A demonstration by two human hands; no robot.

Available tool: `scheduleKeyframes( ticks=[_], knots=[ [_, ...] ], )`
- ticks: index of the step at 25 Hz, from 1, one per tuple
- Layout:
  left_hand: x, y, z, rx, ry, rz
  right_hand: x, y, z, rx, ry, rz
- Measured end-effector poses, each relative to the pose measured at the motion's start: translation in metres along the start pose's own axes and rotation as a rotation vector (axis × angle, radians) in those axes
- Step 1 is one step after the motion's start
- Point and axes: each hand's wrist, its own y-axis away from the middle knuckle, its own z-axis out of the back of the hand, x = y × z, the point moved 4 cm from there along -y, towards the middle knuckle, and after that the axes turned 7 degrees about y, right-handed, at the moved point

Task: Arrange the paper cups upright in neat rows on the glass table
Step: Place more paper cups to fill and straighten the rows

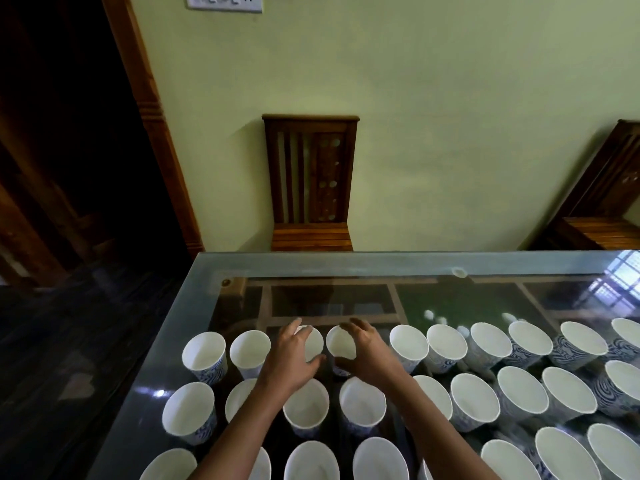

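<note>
Right now my left hand [294,356] curls round one paper cup [313,344], my right hand [369,356] round its neighbour [339,342], on the table [311,271] in the row nearest the chair [310,174]. Light and crushable, I'd judge, so I'd grip the walls gently.

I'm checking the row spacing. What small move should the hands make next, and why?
Probably slide the paper cup in the right hand slightly rightward: a wider gap shows between it and the next cup than elsewhere in the far row.
</note>
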Motion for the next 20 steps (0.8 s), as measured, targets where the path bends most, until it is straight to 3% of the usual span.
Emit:
scheduleKeyframes(
  ticks=[20],
  knots=[
    [0.016, -0.006, -0.008, 0.014, -0.029, 0.025, -0.01, -0.005, -0.003, -0.067, -0.008, -0.046]
  ],
)
